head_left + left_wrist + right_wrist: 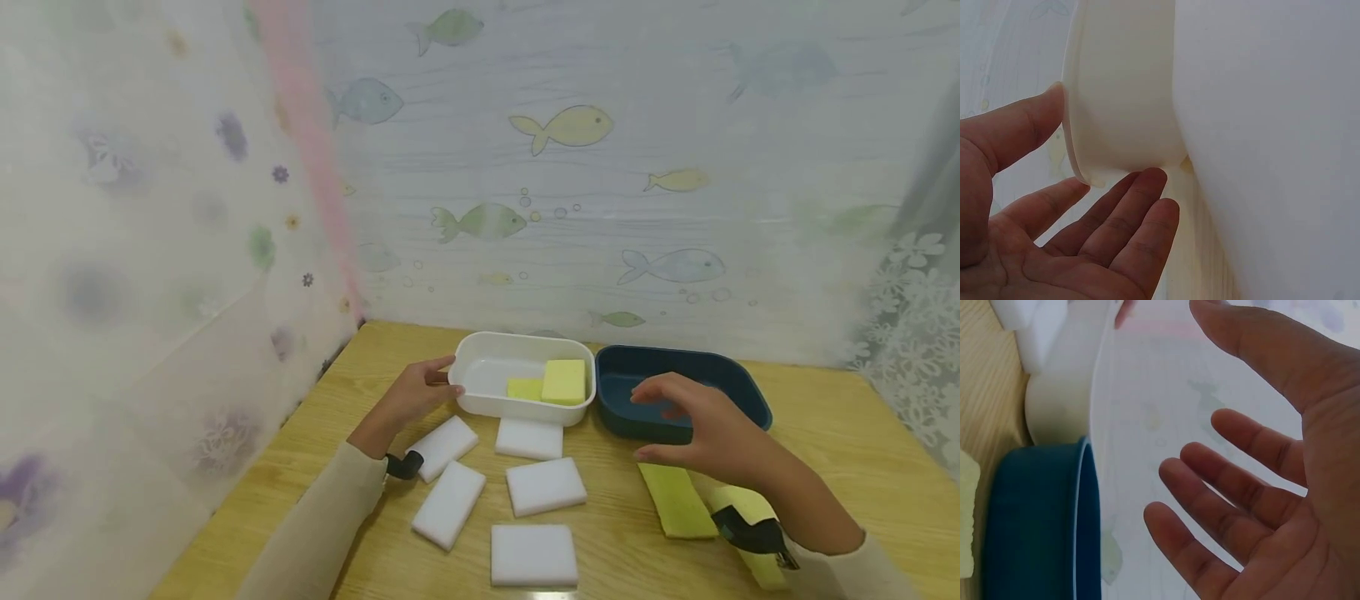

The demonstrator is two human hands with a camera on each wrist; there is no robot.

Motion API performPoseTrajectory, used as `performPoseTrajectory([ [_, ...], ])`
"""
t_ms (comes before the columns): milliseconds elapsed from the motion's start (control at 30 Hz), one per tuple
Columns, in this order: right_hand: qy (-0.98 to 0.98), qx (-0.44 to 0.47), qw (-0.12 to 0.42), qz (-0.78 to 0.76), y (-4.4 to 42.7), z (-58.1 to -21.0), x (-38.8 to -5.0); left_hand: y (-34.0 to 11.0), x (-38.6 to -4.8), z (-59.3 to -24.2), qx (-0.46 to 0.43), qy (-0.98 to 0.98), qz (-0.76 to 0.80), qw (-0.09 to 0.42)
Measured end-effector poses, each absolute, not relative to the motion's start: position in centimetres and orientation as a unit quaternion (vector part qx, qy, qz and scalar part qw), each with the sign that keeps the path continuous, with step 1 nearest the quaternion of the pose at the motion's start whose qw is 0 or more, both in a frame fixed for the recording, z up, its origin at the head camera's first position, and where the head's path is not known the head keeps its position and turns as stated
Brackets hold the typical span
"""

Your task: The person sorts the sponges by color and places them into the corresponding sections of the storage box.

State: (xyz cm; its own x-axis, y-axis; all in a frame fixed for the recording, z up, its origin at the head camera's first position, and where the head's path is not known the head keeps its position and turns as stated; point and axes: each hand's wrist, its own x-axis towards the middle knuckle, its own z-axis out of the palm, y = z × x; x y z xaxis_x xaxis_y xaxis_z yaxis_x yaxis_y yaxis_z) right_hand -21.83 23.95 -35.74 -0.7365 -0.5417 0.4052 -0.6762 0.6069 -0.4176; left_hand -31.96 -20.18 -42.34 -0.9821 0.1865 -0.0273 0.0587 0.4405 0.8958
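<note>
A person in cream sleeves (pixel 322 508) works with two bare hands at a wood-grain table (pixel 626 554). The left hand (pixel 411 393) grasps the left end of a white plastic container (pixel 491 406), thumb on the rim toward the front and fingers around toward the back; in the left wrist view, the remaining fingers extend beside the outer wall. The right hand (pixel 708 437) is released and holds nothing, its fingers spread and lightly bent above the near side of a dark blue container (pixel 630 425), which stands just beside the white one. Inside the white container, two yellow sponge blocks sit toward the right end: a larger-looking yellow block (pixel 564 382) at the right and a second yellow block (pixel 523 388) lower, just to its left and partly hidden by the front wall. Five white sponge blocks lie on the table: one (pixel 529 439) directly in front of the white container, its far edge hidden; one (pixel 444 447) near the left wrist; one (pixel 449 505) angled just below that; one (pixel 546 486) near the center; and one (pixel 534 556) closest to the viewer. To the right, a flat yellow-green sponge strip (pixel 678 504) lies below the right hand, near a pale yellow piece (pixel 765 572) partly covered by the black wrist camera (pixel 750 532). A fish-print curtain (pixel 487 167) hangs behind the table, with a floral-print sheet (pixel 150 292) at left.
</note>
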Motion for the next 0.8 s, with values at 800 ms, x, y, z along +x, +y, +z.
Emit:
performPoseTrajectory([
  [800, -0.883, 0.374, 0.075, 0.274, 26.7, -37.5, -19.6, -20.1, -31.6, -42.1, 0.077, 0.854, 0.511, 0.059],
])
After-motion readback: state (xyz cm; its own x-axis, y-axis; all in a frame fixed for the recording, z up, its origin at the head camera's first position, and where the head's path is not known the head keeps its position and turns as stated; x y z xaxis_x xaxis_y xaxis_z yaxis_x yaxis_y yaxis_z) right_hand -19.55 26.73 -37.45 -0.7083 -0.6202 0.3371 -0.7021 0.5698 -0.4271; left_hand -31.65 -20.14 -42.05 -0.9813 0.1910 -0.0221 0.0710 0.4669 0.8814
